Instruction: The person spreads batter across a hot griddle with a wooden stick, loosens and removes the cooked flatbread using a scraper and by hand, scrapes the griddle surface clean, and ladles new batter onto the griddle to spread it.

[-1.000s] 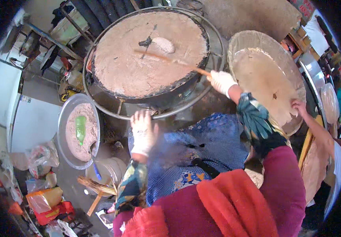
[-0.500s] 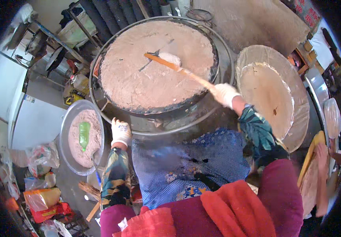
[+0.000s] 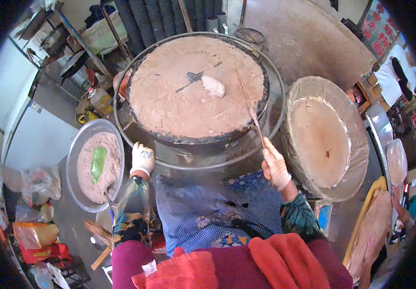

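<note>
My gloved left hand (image 3: 142, 158) is closed on the metal ring (image 3: 169, 164) round the griddle. My gloved right hand (image 3: 275, 166) grips a long, thin wooden spreader (image 3: 256, 123), which reaches up over the griddle's right side. A pinkish layer (image 3: 184, 111) covers the round griddle, with a pale oval lump (image 3: 213, 86) beside dark streaks near the middle. Left of my left hand, an aluminium bowl (image 3: 75, 171) holds pink powdery mixture (image 3: 104, 188), a green plastic bottle (image 3: 98, 163) and a long-handled scoop.
A round, lined tray (image 3: 357, 144) stands at right. Folded pinkish sheets (image 3: 366, 231) lie on a yellow board beside a co-worker's hand (image 3: 400, 209). A rack with pans (image 3: 54, 41) is at back left, bagged goods (image 3: 34, 231) at lower left, a board (image 3: 304, 38) behind.
The spreader has swung from lying diagonally across the middle to pointing upward at the griddle's right, as my right hand moved down. My left hand shifted left along the ring earlier.
</note>
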Demonstrator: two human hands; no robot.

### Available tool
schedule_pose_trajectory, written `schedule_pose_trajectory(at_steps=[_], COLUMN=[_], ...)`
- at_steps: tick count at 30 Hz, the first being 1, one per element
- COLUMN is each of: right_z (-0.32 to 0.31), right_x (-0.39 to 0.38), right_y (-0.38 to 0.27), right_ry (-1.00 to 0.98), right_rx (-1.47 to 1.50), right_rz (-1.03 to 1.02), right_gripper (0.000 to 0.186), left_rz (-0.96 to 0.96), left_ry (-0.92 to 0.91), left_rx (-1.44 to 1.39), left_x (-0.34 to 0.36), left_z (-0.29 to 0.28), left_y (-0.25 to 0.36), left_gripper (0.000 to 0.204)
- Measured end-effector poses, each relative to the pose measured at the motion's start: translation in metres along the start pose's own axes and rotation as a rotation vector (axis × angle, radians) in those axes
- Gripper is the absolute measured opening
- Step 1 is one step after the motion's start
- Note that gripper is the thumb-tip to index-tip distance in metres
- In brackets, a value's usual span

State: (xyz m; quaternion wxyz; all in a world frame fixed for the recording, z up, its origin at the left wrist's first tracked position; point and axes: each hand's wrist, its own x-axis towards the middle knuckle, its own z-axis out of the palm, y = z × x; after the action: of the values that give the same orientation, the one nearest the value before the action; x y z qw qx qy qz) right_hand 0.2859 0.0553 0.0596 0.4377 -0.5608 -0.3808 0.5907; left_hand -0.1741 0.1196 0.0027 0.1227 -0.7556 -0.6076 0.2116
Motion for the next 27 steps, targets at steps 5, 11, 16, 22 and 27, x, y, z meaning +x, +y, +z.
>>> schedule_pose_trajectory(at_steps=[5,11,16,22,27], right_z=[0.016,0.028,0.034,0.085,0.101], right_x=[0.024,0.053,0.062,0.063,0.055], right_y=[0.004,-0.012,-0.013,-0.013,-0.001], right_ry=[-0.093,-0.228,-0.240,-0.173,-0.056], right_rx=[0.152,0.157,0.122,0.108,0.561], right_rz=[0.225,0.304,0.297,0.282,0.151], right_gripper=[0.047,0.049,0.048,0.048,0.051], left_rz=[-0.020,0.097,0.360,0.294,0.039], left_ry=[-0.020,0.231,0.402,0.389,0.580], left_rx=[-0.142,-0.752,-0.973,-1.100,-1.048], left_x=[-0.016,-0.038,-0.095,-0.132,-0.160], left_z=[-0.037,-0.107,-0.142,-0.153,-0.146], left_y=[0.078,0.198,0.237,0.197,0.107], left_gripper=[0.015,0.053,0.064,0.060,0.055])
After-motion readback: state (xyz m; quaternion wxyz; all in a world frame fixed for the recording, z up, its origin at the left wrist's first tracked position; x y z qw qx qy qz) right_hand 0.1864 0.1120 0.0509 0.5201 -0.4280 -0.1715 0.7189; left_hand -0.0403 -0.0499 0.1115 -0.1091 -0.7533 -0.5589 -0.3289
